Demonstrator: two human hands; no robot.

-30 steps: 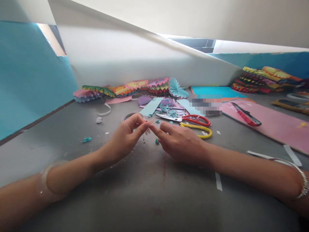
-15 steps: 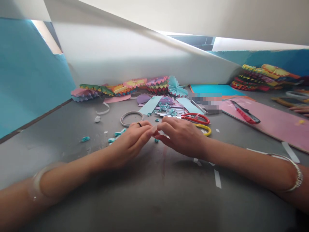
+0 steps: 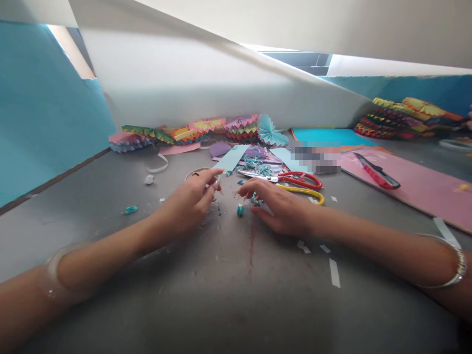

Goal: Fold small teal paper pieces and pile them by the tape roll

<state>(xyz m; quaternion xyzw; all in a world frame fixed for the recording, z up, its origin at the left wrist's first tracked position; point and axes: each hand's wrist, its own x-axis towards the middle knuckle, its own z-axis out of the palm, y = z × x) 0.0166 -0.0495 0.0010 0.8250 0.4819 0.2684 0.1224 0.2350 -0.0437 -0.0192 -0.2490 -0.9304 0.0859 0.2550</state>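
My left hand [image 3: 195,199] is over the grey table, its fingers bent and thumb near the index finger. A thin pale sliver shows at its fingertips; I cannot make out what it is. My right hand [image 3: 276,204] is to the right, fingers curved down and apart from the thumb. Just below its fingertips stands a small folded teal paper piece [image 3: 240,210]. More teal pieces [image 3: 255,198] lie partly under its fingers. Beyond it lie scissors with red and yellow handles [image 3: 300,180]. A grey ring [image 3: 190,173], probably a tape roll, is mostly hidden behind my left hand.
A teal scrap [image 3: 131,210] and a white lump [image 3: 149,180] lie left. Pale blue strips [image 3: 231,158] and cuttings are behind my hands. Paper fans [image 3: 272,131] line the back. A red cutter [image 3: 376,171] rests on a pink board [image 3: 416,184]. White strips [image 3: 334,273] lie at right.
My hands were together at the fingertips; now they are apart, the left drawn back leftward. The teal piece between them has come into view. A person's hand at the right edge has moved away.
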